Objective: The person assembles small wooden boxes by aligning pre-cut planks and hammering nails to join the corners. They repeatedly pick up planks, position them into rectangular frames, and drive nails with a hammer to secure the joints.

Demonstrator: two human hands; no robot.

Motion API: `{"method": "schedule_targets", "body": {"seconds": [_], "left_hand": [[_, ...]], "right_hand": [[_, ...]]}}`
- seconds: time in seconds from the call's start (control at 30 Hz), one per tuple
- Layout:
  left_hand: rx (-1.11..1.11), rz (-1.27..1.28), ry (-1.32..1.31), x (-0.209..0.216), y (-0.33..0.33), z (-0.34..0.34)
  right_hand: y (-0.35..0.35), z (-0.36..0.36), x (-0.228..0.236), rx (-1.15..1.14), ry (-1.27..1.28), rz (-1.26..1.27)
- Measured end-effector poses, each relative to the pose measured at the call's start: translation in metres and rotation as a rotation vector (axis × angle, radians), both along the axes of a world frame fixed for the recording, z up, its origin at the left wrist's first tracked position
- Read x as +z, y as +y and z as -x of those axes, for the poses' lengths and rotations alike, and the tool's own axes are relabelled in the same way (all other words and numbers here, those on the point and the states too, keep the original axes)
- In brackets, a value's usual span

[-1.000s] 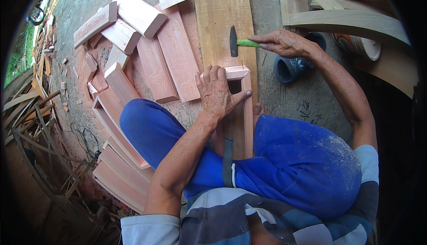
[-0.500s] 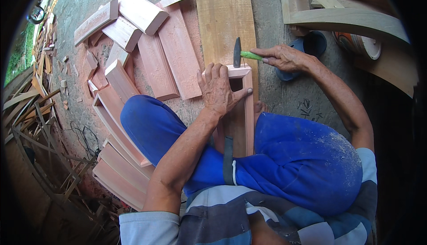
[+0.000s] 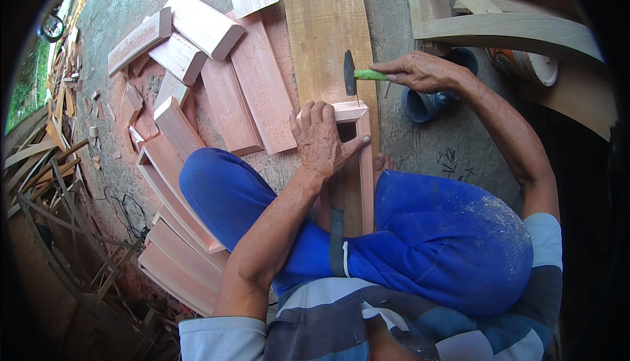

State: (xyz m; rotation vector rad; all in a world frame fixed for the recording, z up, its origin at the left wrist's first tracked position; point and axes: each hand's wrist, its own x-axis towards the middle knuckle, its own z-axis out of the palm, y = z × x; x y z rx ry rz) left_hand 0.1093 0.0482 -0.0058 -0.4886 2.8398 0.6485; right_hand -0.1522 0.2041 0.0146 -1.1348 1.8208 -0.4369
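Observation:
My right hand (image 3: 423, 72) is closed round the green handle of a hammer (image 3: 350, 74). Its dark metal head hangs just above the far end of a narrow pinkish wooden frame (image 3: 367, 184). A thin nail (image 3: 358, 97) stands upright near that end's right corner, beneath the hammer. Across the frame's far end lies my left hand (image 3: 321, 137), fingers over the left corner and thumb reaching to the right rail. The frame stretches back between my legs, its near part hidden by my blue trousers and a dark strap.
A long brown board (image 3: 328, 26) lies beyond the frame. Pale planks (image 3: 266, 79) and moulded pieces are strewn at the left, above more frames (image 3: 177, 194). Wood scraps (image 3: 59, 164) line the far left. On the right are a blue pot (image 3: 420, 104), loose nails (image 3: 453, 163) and curved wooden parts (image 3: 512, 30).
The hammer and my right hand have risen slightly, away from the frame's end, leaving the nail more visible. My left hand keeps its hold; the whole view has shifted a little.

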Motion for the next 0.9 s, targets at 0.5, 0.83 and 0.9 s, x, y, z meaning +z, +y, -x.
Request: {"method": "schedule_targets", "body": {"seconds": [0.5, 0.83, 0.9], "left_hand": [[-0.017, 0.005, 0.015, 0.001, 0.002, 0.003], [-0.022, -0.018, -0.012, 0.003, 0.003, 0.003], [-0.008, 0.016, 0.026, 0.001, 0.002, 0.002]], "right_hand": [[0.017, 0.024, -0.040, 0.085, 0.208, 0.385], [0.014, 0.027, -0.008, 0.000, 0.053, -0.008], [-0.002, 0.039, 0.017, -0.290, -0.086, -0.079]]}}
